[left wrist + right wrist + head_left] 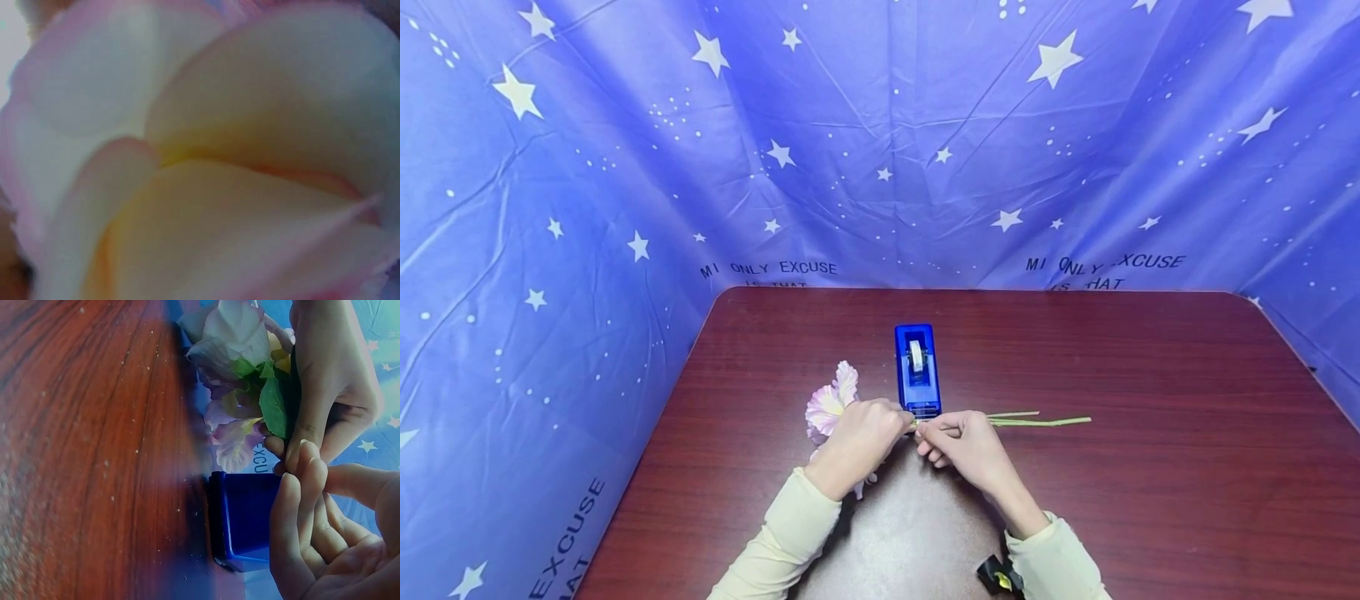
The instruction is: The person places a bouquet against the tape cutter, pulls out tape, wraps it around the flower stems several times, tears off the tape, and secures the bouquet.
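My left hand (868, 433) grips a small bunch of artificial flowers (827, 408) by the stems, just below the blooms. Pink-edged white petals (206, 219) fill the left wrist view, blurred. Green leaves (273, 406) show beside the left hand in the right wrist view. Close against the left fingertips, my right hand (970, 446) pinches the stems between thumb and fingers; the exact pinch point is hidden. Green stems (1052, 422) stick out to the right past this hand. A blue tape dispenser (929, 392) stands just beyond both hands, its near end by the fingertips.
A small black object with a yellow mark (1000, 575) lies by the right sleeve at the near edge. The dark red wooden table (1150, 375) reaches back to a blue star-printed curtain (880, 100), which also hangs along both sides.
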### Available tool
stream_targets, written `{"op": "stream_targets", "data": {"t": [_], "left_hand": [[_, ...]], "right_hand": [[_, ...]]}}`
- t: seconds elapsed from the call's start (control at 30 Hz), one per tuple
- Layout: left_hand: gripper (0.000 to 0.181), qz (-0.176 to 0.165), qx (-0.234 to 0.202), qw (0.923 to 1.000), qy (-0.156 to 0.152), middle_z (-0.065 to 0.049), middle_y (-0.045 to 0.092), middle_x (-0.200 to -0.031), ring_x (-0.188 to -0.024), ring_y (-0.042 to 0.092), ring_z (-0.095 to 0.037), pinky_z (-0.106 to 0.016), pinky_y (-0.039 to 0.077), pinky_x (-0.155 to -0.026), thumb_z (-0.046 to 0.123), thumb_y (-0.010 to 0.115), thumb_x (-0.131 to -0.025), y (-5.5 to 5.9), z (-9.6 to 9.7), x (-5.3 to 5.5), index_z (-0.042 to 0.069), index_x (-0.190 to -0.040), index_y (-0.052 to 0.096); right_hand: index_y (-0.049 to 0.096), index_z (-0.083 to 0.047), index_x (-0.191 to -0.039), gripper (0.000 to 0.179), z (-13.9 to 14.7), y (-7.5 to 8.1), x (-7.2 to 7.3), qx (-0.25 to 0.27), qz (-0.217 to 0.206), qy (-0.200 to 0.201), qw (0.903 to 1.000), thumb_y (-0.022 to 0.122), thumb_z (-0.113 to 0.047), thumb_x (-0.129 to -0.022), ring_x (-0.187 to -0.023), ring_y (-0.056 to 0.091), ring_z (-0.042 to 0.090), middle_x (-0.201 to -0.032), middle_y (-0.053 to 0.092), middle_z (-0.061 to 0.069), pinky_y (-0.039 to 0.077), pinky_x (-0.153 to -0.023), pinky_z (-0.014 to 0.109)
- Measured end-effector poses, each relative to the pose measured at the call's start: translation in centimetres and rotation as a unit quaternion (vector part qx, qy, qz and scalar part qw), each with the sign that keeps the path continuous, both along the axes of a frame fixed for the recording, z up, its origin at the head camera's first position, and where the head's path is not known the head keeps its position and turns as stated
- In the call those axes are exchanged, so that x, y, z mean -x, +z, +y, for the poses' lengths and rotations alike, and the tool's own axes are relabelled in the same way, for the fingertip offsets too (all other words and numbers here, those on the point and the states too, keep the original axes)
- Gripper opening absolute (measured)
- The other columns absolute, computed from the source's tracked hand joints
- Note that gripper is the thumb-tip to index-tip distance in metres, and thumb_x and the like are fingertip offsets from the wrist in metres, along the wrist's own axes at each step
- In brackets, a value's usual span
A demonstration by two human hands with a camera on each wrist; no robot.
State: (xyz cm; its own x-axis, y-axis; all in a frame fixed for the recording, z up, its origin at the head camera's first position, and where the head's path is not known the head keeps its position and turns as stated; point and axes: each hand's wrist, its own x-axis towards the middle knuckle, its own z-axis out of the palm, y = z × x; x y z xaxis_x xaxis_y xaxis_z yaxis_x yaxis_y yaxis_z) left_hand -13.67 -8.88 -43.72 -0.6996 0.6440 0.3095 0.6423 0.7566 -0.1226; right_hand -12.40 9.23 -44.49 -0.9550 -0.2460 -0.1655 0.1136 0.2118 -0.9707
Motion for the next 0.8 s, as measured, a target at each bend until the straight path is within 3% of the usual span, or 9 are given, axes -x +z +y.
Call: {"op": "stream_targets", "data": {"t": [0.37,0.6,0.8], "left_hand": [[0.017,0.011,0.003,0.9999,0.006,0.009,0.064,-0.065,-0.06,0.061,-0.009,-0.028,0.05,-0.051,0.011,0.073,-0.08,-0.05,0.18,0.01,0.025,-0.072,0.066],[0.019,0.009,0.0,1.0,0.002,0.008,0.063,-0.064,-0.06,0.061,-0.01,-0.029,0.05,-0.051,0.009,0.072,-0.08,-0.04,0.16,0.01,0.024,-0.072,0.065],[0.016,0.005,0.001,1.0,-0.002,0.009,0.065,-0.067,-0.063,0.062,-0.01,-0.029,0.051,-0.053,0.012,0.07,-0.082,0.0,0.14,-0.04,0.024,-0.072,0.064]], "right_hand": [[0.069,0.015,-0.097,0.026,-0.08,-0.23,0.05,-0.008,0.014,-0.001,0.9999,0.067,-0.01,-0.092,-0.056,0.063,0.01,-0.069,0.071,0.014,0.057,-0.055,0.025],[0.069,0.015,-0.097,0.026,-0.08,-0.15,0.07,-0.008,0.002,-0.007,0.9999,0.068,-0.01,-0.092,-0.055,0.061,0.008,-0.068,0.071,0.011,0.056,-0.055,0.023],[0.072,0.01,-0.093,0.022,-0.17,-0.29,-0.04,-0.052,0.037,-0.007,0.9979,0.069,-0.011,-0.092,-0.053,0.059,0.008,-0.066,0.071,0.011,0.055,-0.052,0.025]]}}
